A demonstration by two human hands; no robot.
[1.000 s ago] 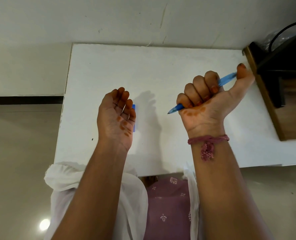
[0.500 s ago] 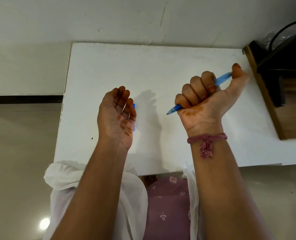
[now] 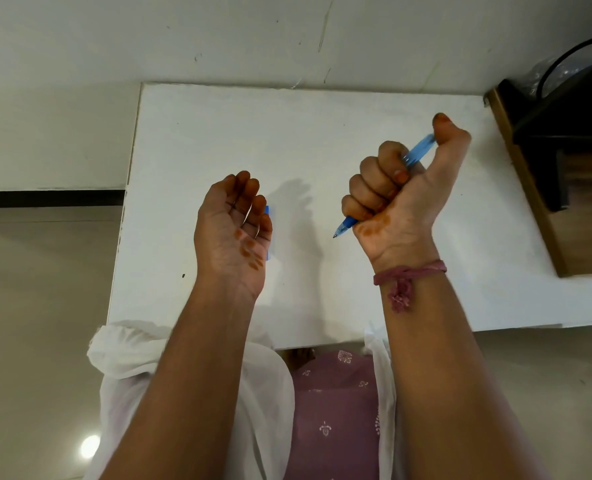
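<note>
White table (image 3: 218,133) by a wall: right hand (image 3: 398,199) fisted round a blue pen (image 3: 348,223) above it, thumb on the top end. Left hand (image 3: 230,230) loosely curled, palm up, empty. Probably the clicking step – next, thumb presses down.

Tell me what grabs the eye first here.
The right hand, over the right half of the white table, grips a blue pen in a fist, tip pointing down-left and thumb at its top end. A pink thread band circles that wrist. The left hand is palm-up at mid-table with loosely curled fingers, and a sliver of something blue peeks from behind it.
</note>
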